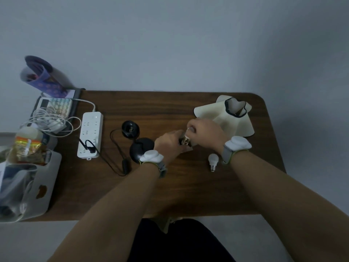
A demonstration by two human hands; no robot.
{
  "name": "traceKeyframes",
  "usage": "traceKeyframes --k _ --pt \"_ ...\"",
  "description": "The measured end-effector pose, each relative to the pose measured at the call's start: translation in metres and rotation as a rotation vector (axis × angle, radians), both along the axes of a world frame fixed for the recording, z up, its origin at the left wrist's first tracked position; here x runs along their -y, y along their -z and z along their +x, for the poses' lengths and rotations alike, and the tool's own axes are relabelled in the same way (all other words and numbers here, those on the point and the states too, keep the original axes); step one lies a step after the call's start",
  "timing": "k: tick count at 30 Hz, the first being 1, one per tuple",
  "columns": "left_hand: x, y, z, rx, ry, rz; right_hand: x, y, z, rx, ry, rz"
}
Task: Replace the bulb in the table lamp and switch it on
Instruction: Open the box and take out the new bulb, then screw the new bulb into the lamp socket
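Both forearms reach forward from the six o'clock edge and meet near the middle of the wooden counter (pixel 188 186). The left hand (pixel 168 142) has its grip wrapped closed around the lamp (pixel 184 141) at its brass socket, the wrist turned inward toward three o'clock. The right hand (pixel 204 132) arches over the socket from the two o'clock side, fingers curled down in a closed grip on a white bulb (pixel 190 128) at the socket's top; most of that bulb is hidden. The lamp's round black base (pixel 140 150) sits at nine o'clock of the left hand. A spare bulb (pixel 213 161) lies on its side at five o'clock of the hands, beside the right wrist. The cream lampshade (pixel 224 118) rests at one o'clock. A white power strip (pixel 90 135) with a black plug in it lies at nine o'clock. At the far eight o'clock edge, a white bin (pixel 43 186) holds packets and bags, hard to make out.
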State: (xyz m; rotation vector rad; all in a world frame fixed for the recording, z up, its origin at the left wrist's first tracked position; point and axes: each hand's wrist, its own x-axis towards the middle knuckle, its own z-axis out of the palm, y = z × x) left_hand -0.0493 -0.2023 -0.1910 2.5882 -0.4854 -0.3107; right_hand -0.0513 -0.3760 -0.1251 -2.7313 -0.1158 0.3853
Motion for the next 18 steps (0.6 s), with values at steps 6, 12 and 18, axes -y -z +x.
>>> traceKeyframes --k 6,12,18 --pt "0.007 -0.033 0.006 0.026 -0.019 0.024 -0.001 -0.029 0.007 0.116 0.064 0.041" --pt "0.009 -0.083 0.015 0.068 -0.093 -0.041 -0.009 -0.065 0.019 0.292 0.141 0.080" --pt "-0.007 -0.123 0.035 0.119 -0.168 -0.130 -0.027 -0.095 0.033 0.416 0.143 0.103"
